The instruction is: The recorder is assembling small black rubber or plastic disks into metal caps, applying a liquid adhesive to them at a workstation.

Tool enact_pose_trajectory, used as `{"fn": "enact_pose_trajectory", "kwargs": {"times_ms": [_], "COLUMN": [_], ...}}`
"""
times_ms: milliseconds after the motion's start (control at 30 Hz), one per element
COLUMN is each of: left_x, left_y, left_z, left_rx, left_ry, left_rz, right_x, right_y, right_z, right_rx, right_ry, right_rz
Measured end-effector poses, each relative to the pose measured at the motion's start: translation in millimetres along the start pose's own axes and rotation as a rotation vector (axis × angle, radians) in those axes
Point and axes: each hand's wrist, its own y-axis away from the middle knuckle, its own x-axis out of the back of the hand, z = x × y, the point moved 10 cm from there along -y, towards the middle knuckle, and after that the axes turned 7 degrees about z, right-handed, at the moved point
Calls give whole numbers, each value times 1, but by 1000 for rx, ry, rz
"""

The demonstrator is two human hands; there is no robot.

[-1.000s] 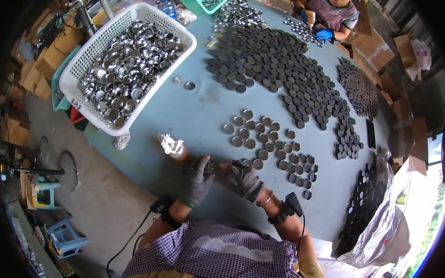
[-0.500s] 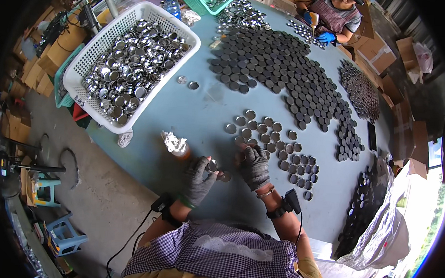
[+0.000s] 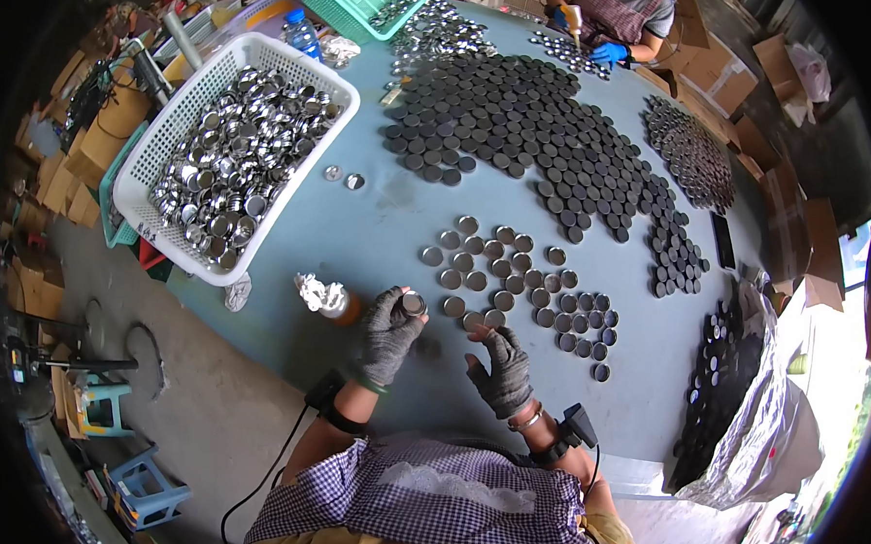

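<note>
Two hands in grey gloves, fingertips bare, are over the near side of the table [image 3: 378, 245]. A round metal cap [image 3: 413, 304] sits at the far right of the left hand [image 3: 387, 341], pinched between its thumb and fingers; being round, it has no long axis. The right hand [image 3: 502, 374] is farther right, its fingers loosely spread with a gap before the thumb, and it appears to hold nothing. From those fingers the held cap lies to the left and slightly far, clear of them. Much nearer, just past the right fingertips, lie the closest of the loose caps [image 3: 503, 300], grouped on the far side; whether a fingertip touches one cannot be told. An orange bottle [image 3: 341, 305] topped with crumpled white material stands left of the left hand, and a white basket [image 3: 297, 183] heaped with shiny caps is farther left.
</note>
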Motion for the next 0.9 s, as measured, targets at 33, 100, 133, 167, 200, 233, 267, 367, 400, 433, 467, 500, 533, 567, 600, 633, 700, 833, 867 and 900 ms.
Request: {"fn": "enact_pose_trajectory", "kwargs": {"times_ms": [33,100,133,167,200,233,267,367,400,433,467,500,533,567,600,633,700,833,867,900], "left_x": [-1,-5,-4,-2,-3,-3,-2,3,3,4,6,3,1,-1,-3,-4,-6,-5,-6,-5], "left_y": [-3,-5,-6,-8,-8,-10,-11,-21,-27,-33,-38,-40,-42,-43,-44,-44,-45,-45,-45,-44], "left_z": [4,7,2,-3,-2,-5,-8,-1,-3,-9,-15,-14,-16,-17,-15,-14,-14,-13,-15,-14], "left_rx": [-111,-225,-196,-168,-169,-126,-84,-148,-152,-112,-71,-74,-58,-42,-43,-38,-33,-66,-41,-43], "left_ry": [-143,-288,-300,-312,-316,-330,-344,-345,-349,-281,-214,-216,-196,-175,-179,-173,-171,-216,-190,-191], "left_rz": [-5,-19,-15,-8,-15,-13,-10,129,129,134,138,134,132,131,125,114,99,100,96,94], "right_x": [2,7,10,13,15,17,18,17,16,15,13,12,13,13,14,14,11,14,13,13], "right_y": [4,13,17,20,23,26,28,35,37,38,41,41,42,42,43,45,48,47,48,48], "right_z": [3,8,10,11,12,13,15,17,18,19,19,19,20,21,21,22,25,26,26,26], "right_rx": [-41,-84,-88,-93,-99,-102,-108,-128,-143,-141,-137,-134,-135,-142,-149,-153,-172,-166,-166,-163], "right_ry": [-30,-64,-64,-65,-67,-68,-71,-86,-95,-99,-103,-104,-105,-127,-149,-150,-148,-185,-182,-179], "right_rz": [-15,-17,-9,-3,3,9,8,0,-10,-6,-4,-2,4,1,-2,4,-8,6,4,1]}}
